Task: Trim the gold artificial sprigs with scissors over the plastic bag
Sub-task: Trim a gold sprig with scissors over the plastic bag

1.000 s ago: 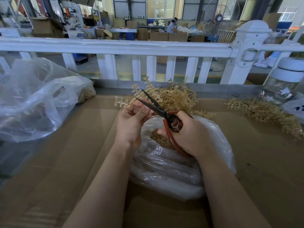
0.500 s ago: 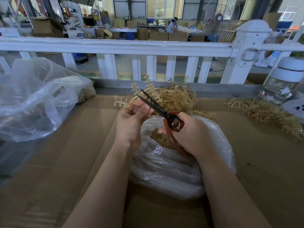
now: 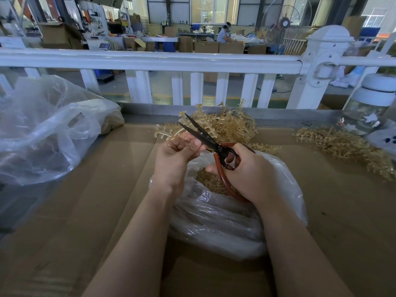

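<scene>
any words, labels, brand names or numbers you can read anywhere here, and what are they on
No text here can be read.
Green sign on the far wall: too small and blurred.
Yellow sign in the workshop behind the white fence: blurred.
Jar at right: white star shapes only, no letters.
Scissors, plastic bag, cardboard boxes: no visible markings.

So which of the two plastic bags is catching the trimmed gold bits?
The smaller plastic bag right under the hands, its open mouth showing gold bits inside. The bigger bag sits apart at the left, away from the scissors.
</scene>
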Motion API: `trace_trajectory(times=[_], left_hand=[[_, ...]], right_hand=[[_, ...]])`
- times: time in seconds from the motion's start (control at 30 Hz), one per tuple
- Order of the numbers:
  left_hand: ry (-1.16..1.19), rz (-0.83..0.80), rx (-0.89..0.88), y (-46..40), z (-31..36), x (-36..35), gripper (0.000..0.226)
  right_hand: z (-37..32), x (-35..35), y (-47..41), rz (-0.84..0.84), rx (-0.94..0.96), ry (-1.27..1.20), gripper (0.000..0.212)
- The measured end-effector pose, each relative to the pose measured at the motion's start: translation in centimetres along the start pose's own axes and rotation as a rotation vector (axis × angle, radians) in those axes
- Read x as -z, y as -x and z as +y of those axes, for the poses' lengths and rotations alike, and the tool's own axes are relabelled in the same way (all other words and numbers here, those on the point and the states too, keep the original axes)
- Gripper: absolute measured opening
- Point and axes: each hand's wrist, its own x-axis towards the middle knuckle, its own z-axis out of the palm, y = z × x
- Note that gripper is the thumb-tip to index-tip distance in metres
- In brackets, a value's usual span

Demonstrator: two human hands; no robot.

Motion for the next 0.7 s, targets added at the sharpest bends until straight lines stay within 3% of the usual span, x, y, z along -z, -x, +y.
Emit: trace_trajectory(times=[0.33, 0.7], left_hand=[[0.015, 0.000, -0.004, 0.08, -0.08, -0.02, 0.010], [0.006, -0.035, -0.016, 0.21, 0.13, -0.12, 0.010]], right_hand=[[0.38, -0.40, -0.15, 0.071, 0.032, 0.052, 0.059], [0.77, -0.80, -0.33, 0.060, 0.010, 0.008, 0.080]])
